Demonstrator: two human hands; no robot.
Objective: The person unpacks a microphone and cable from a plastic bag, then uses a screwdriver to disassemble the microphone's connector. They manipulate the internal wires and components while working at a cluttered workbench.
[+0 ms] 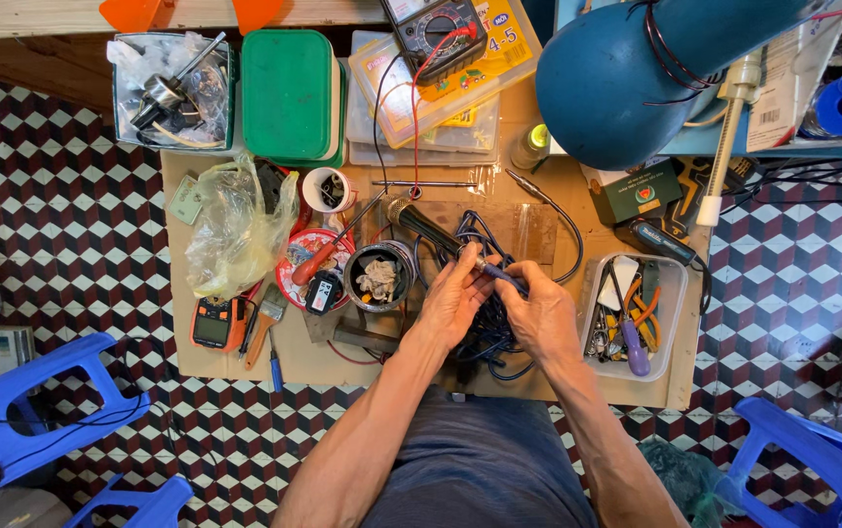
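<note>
I had both hands over the middle of the board [245,362], close to my body, so the work sat right under my eyes; the left hand [453,301] was curled round the tail end of the microphone [428,228], fingers closed on the metal collar where the cable [487,337] leaves it; the microphone's head pointed away from me, up and left, lying across the board so its weight rested there and not in my grip. The right hand [538,313] was closed too, thumb and forefinger pinched on the dark blue cable just beside the collar, the two hands almost touching; I judged that hold was meant to steady the joint between plug and lead. The rest of the cable lay in a loose tangle beneath my wrists, left where it fell.

To the left stood a tin [379,276] with a rag in it, a red-handled screwdriver [328,256] leaning over a round red lid, and an orange meter [218,323] near the board's edge; a clear tray [636,318] of small tools sat just right of my right hand, within easy reach. A blue lamp [626,78] hung over the far side, and a multimeter [437,29] lay on plastic boxes beyond.
</note>
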